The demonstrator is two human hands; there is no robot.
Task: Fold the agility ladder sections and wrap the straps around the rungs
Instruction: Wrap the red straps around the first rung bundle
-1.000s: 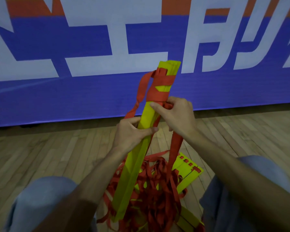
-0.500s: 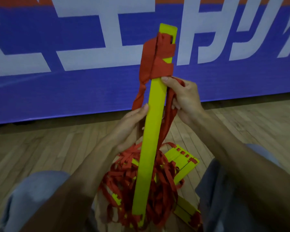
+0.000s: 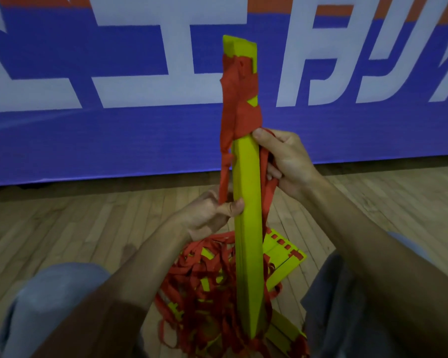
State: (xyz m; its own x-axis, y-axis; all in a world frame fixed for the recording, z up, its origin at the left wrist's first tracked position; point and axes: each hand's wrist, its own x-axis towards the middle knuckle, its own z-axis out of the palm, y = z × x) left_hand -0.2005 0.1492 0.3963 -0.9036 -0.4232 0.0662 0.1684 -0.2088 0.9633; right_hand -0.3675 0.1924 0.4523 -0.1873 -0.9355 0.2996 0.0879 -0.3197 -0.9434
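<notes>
A stack of yellow ladder rungs [image 3: 246, 228] stands nearly upright between my knees. Red strap [image 3: 239, 107] is wound several times around its upper part, leaving the yellow tip bare. My right hand [image 3: 285, 161] grips the stack from the right just under the winding, thumb on the front face, with a red strap running through its fingers. My left hand [image 3: 212, 213] is lower on the left and pinches a strap hanging down from the winding, its thumb touching the stack's edge.
A tangled heap of red straps [image 3: 207, 288] with loose yellow rungs [image 3: 282, 257] lies on the wooden floor [image 3: 62, 228] at the stack's foot. My knees in grey shorts flank it. A blue banner wall [image 3: 114, 140] with white letters stands close ahead.
The rung stack has turned from a rightward lean to nearly upright. My left hand dropped lower and took hold of the hanging strap; my right hand stayed under the winding.
</notes>
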